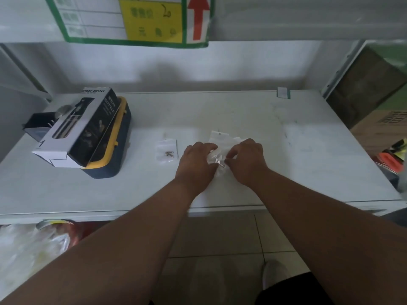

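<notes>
Both my hands meet over a small clear plastic bag (218, 138) lying on the white table (308, 150). My left hand (197, 160) grips the bag's left side, fingers curled into the plastic. My right hand (246, 158) pinches the bag from the right. Between the two hands show small metal parts (219, 161), seemingly inside the bag. Part of the bag is hidden under my hands. A second small clear bag (166, 149) with two or so metal parts lies flat just left of my left hand.
A black spray bottle box (81, 126) leans on a yellow and dark blue case (120, 137) at the table's left. Cardboard boxes (374, 115) stand to the right. A green-framed sign (136, 20) hangs above. Plastic bags (33, 249) lie below the table at left.
</notes>
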